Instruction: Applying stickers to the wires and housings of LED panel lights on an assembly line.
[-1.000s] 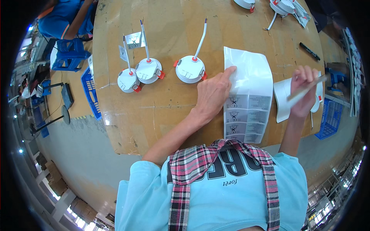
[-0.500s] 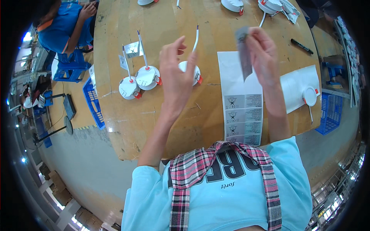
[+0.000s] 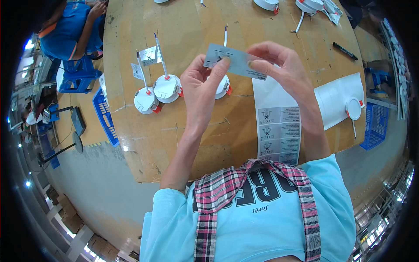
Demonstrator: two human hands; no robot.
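Note:
Between my two hands a silvery-grey printed label [image 3: 239,62] is stretched above the table. My left hand [image 3: 201,85] pinches its left end with thumb and fingers. At the other end, my right hand [image 3: 283,65] grips it the same way. Just behind the label stands a round white downlight [image 3: 223,87], partly hidden by my left hand, its white cable [image 3: 225,36] rising past the label. Left of my hand are two more downlights, one [image 3: 167,88] beside another [image 3: 146,101], each with a label flag on its upright cable. A label sheet [image 3: 278,118] lies beneath my right forearm.
On the right a white sheet [image 3: 336,97] carries a small round downlight [image 3: 353,108]. A black marker [image 3: 345,51] lies farther back. More downlights [image 3: 310,5] sit along the far edge. Blue crates [image 3: 104,115] stand beside the table, and a person in blue [image 3: 70,30] sits at far left.
My right hand has brought the label leftward and turned it from hanging upright to nearly level. My left hand, which was empty with fingers apart, has taken hold of its left end.

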